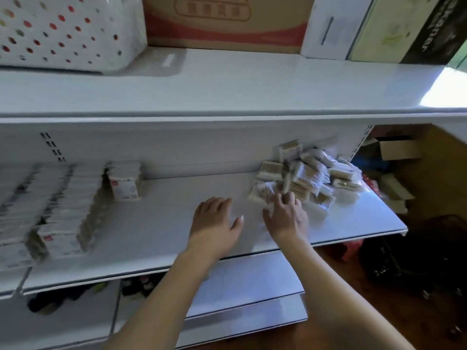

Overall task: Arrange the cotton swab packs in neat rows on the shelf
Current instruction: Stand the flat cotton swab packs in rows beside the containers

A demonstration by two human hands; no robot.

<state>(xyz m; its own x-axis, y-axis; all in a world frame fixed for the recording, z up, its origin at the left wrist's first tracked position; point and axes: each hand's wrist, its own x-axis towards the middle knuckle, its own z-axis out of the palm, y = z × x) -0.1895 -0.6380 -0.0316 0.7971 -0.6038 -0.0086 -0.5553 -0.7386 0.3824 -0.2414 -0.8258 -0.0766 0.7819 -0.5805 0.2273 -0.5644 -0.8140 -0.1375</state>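
Cotton swab packs [307, 173] sit heaped at the shelf [177, 223]'s right end, up-right of both my hands. Right hand [286, 215] is nearer, fingertips touching the closest pack; grip unclear. Left hand [216, 221] spread, empty.

Glossy clear-plastic cotton swab packs [307, 173] on a smooth, faintly shiny white shelf [161, 223]; matt cardboard box [227, 21] above.
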